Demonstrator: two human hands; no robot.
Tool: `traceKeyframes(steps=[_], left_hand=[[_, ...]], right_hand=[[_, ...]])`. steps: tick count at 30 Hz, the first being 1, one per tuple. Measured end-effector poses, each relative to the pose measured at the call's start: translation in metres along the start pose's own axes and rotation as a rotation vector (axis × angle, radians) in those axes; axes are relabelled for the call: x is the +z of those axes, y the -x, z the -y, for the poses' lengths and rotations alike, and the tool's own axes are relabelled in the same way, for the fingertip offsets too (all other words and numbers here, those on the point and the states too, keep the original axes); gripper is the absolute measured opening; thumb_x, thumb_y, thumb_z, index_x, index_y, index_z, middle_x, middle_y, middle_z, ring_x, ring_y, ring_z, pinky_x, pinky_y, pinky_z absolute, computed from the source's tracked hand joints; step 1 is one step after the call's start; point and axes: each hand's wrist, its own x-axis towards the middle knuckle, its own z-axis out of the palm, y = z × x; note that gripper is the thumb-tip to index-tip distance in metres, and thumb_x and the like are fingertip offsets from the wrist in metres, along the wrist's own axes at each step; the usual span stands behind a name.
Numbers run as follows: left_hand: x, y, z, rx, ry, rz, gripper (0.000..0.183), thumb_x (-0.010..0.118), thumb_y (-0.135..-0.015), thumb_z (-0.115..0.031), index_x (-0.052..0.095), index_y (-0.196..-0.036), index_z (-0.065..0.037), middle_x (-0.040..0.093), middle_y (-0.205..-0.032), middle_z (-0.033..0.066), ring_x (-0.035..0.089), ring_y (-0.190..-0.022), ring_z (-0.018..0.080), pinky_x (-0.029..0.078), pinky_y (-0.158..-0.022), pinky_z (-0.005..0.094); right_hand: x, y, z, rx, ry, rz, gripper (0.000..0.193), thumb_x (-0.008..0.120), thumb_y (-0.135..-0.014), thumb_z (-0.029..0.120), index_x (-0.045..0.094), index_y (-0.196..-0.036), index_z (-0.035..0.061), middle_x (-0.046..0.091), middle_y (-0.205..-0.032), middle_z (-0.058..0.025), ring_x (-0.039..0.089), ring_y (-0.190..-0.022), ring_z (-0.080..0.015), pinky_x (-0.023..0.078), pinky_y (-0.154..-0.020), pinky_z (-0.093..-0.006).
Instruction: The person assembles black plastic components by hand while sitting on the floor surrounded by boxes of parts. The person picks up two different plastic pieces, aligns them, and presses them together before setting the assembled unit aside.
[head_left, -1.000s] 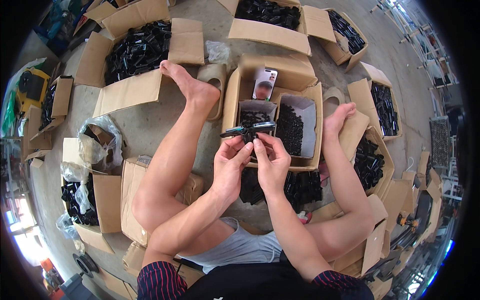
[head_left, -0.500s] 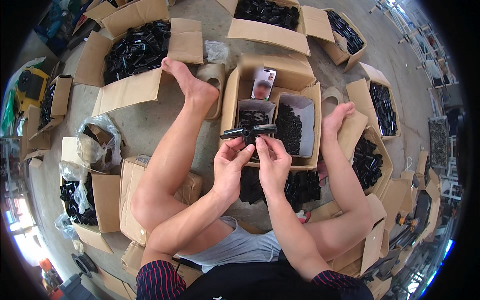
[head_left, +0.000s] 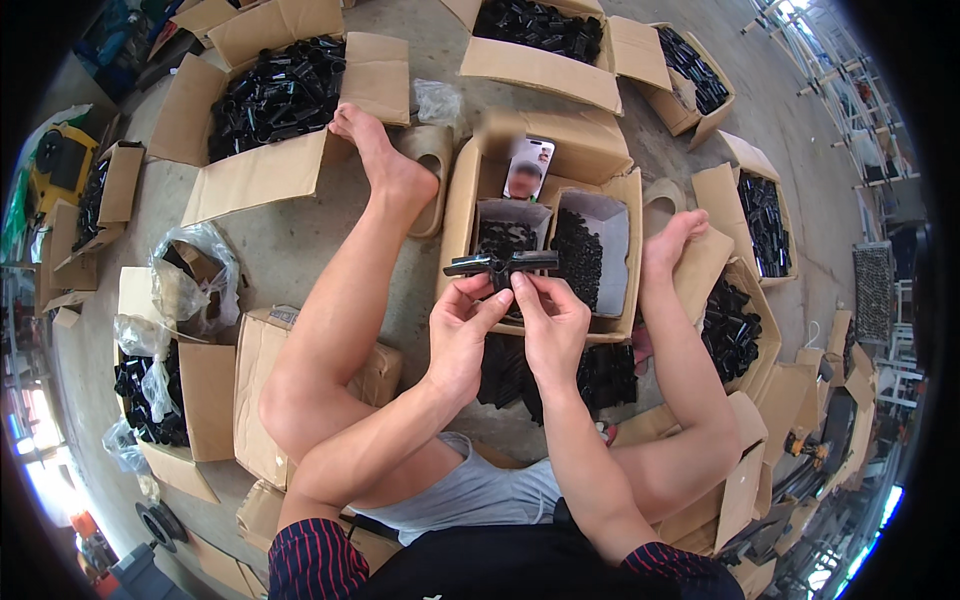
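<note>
Between my hands is a glossy black plastic part with two arms spread out sideways, held over the near end of an open carton. My left hand pinches its middle from the left, and my right hand pinches it from the right; the thumbs nearly meet. Below it in the carton stand two grey trays: the left one holds small black pieces, and the right one holds more small black pieces. My fingers hide the part's lower middle.
A phone leans inside the carton's far side. Black parts lie piled just below the carton. Open boxes of black parts stand around, at far left, far middle and right. A plastic bag lies at left.
The black part and both hands have shifted very slightly to the right. The grip of both hands looks the same.
</note>
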Motion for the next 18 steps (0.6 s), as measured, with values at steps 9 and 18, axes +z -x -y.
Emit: traceKeyframes(steps=[9,18], left_hand=[[0.003,0.001,-0.002,0.005,-0.03,0.015,0.021,0.068,-0.094,-0.001,0.058,-0.11,-0.011,0.066,-0.109,0.0005,0.061,-0.097,0.0076,0.049,-0.085,0.0255],[0.001,0.0,0.003,0.013,-0.018,0.001,0.03,0.075,-0.089,-0.002,0.06,-0.115,-0.004,0.065,-0.11,0.0066,0.062,-0.097,0.0107,0.049,-0.091,0.0283]], right_hand=[[0.0,0.002,0.0,-0.009,-0.12,-0.002,0.017,0.074,-0.093,0.01,0.072,-0.102,-0.0039,0.068,-0.093,-0.004,0.067,-0.084,-0.0098,0.052,-0.075,-0.0234],[0.0,0.003,0.003,0.027,-0.158,-0.052,0.016,0.076,-0.091,0.01,0.073,-0.096,-0.005,0.069,-0.094,-0.0049,0.066,-0.084,-0.0089,0.051,-0.075,-0.0224]])
